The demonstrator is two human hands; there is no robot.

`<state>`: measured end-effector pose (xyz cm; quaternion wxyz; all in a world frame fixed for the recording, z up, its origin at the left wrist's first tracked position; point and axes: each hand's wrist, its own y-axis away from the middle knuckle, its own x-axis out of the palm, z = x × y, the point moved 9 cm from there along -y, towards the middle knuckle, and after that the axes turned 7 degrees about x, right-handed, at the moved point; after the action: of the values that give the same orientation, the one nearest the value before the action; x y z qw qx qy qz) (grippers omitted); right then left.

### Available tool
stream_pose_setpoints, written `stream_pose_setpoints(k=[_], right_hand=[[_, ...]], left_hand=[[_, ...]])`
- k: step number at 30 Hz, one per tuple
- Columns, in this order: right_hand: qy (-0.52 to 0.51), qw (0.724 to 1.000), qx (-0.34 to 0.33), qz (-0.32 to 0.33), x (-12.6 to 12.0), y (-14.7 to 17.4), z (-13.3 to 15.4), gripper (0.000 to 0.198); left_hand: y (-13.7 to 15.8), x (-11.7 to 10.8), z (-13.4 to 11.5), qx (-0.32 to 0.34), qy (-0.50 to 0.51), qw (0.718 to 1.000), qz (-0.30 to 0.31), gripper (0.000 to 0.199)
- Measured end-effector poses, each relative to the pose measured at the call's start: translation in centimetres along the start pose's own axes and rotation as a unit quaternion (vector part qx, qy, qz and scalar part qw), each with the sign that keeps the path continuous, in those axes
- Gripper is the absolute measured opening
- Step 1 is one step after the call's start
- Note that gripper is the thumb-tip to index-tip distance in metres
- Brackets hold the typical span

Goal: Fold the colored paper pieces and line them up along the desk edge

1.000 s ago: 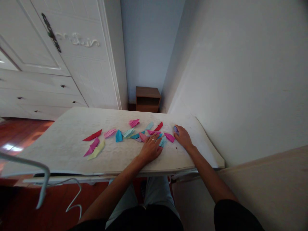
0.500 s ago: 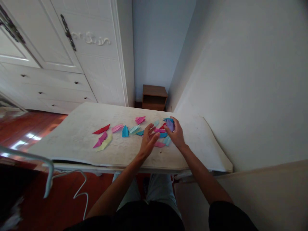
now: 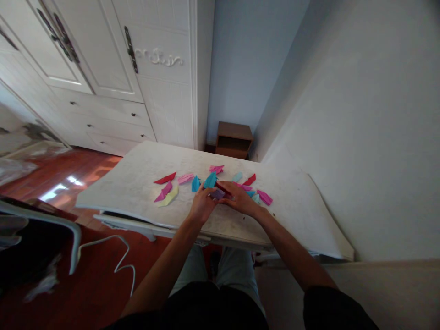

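Several colourful folded-paper pieces lie on a white table. Between my two hands is a small bunch of them: a blue folded paper [image 3: 210, 180] stands up at the top, with a purple folded paper [image 3: 217, 194] below and a dark red one beside it. My left hand [image 3: 201, 205] grips the bunch from the left, thumb over the purple piece. From the right, my right hand [image 3: 239, 198] closes on the same bunch, its fingers hiding part of it. Just right of that hand lie a magenta folded paper [image 3: 264, 197] and a red folded paper [image 3: 250, 179].
Left on the white table [image 3: 120, 183] are a red paper [image 3: 165, 178], a yellow paper [image 3: 168, 197] and a blue paper [image 3: 195, 184]. A pink paper [image 3: 216, 169] sits farther back. Beyond stand a white wardrobe [image 3: 165, 101] and a brown cabinet [image 3: 235, 130]; a wall rises on the right.
My right hand has moved left with the blue and purple papers, meeting my left hand, which now grips them too. The view has shifted left.
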<state>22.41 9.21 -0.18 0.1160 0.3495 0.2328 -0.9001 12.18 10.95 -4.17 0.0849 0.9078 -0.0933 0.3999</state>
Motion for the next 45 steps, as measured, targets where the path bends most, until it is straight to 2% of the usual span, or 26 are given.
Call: stream_pose_setpoints(k=[7, 12, 15, 17, 21, 23, 26, 28, 29, 31, 34, 37, 40, 42, 43, 45], right_hand=[[-0.014, 0.998, 0.053, -0.034, -2.0, 0.5, -1.1, 0.030], [0.020, 0.986, 0.115, -0.116, -4.4, 0.8, -3.2, 0.024], [0.026, 0.963, 0.184, -0.196, -6.8, 1.5, -5.7, 0.029], [0.010, 0.951, 0.218, -0.220, -7.7, 2.1, -7.2, 0.036], [0.011, 0.954, 0.230, -0.192, -7.6, 2.8, -8.5, 0.045], [0.033, 0.954, 0.230, -0.191, -7.7, 3.4, -8.7, 0.045], [0.053, 0.946, 0.243, -0.210, -8.1, 4.6, -9.2, 0.046], [0.053, 0.941, 0.251, -0.220, -8.4, 5.5, -9.5, 0.047], [0.055, 0.939, 0.256, -0.224, -8.6, 6.0, -9.7, 0.048], [0.066, 0.933, 0.268, -0.229, -8.8, 7.0, -9.7, 0.050], [0.094, 0.931, 0.272, -0.225, -8.8, 8.4, -9.2, 0.049], [0.128, 0.937, 0.248, -0.208, -8.4, 9.6, -8.6, 0.049], [0.153, 0.929, 0.257, -0.216, -8.4, 10.9, -9.2, 0.053], [0.156, 0.920, 0.281, -0.225, -8.1, 11.4, -10.2, 0.057], [0.155, 0.917, 0.289, -0.226, -7.8, 11.4, -10.5, 0.059], [0.149, 0.919, 0.287, -0.225, -6.7, 10.8, -10.7, 0.063]], left_hand=[[0.1, -1.0, -0.4, 0.018, -0.048, 0.999, -0.006, 0.032], [0.0, -3.5, -2.1, 0.076, -0.132, 0.987, -0.051, 0.040], [0.1, -5.6, -4.3, 0.137, -0.232, 0.960, -0.073, 0.050], [0.1, -6.7, -6.1, 0.185, -0.303, 0.933, -0.067, 0.057], [0.2, -7.8, -8.8, 0.249, -0.439, 0.862, -0.045, 0.070], [0.5, -7.0, -9.7, 0.292, -0.528, 0.797, -0.011, 0.074], [1.1, -4.6, -9.6, 0.336, -0.645, 0.681, 0.080, 0.076], [1.3, -3.6, -9.2, 0.341, -0.675, 0.642, 0.125, 0.072], [1.3, -3.4, -9.2, 0.342, -0.679, 0.637, 0.129, 0.069], [1.1, -3.6, -9.8, 0.344, -0.672, 0.647, 0.106, 0.060], [0.6, -4.8, -10.9, 0.335, -0.633, 0.696, 0.048, 0.052], [0.5, -6.5, -12.0, 0.328, -0.577, 0.748, -0.007, 0.045], [0.6, -8.0, -13.1, 0.332, -0.529, 0.778, -0.064, 0.039], [0.9, -8.2, -13.5, 0.345, -0.537, 0.766, -0.073, 0.038], [1.0, -7.9, -13.6, 0.357, -0.560, 0.745, -0.067, 0.038], [1.5, -7.0, -13.4, 0.382, -0.624, 0.680, -0.044, 0.037]])
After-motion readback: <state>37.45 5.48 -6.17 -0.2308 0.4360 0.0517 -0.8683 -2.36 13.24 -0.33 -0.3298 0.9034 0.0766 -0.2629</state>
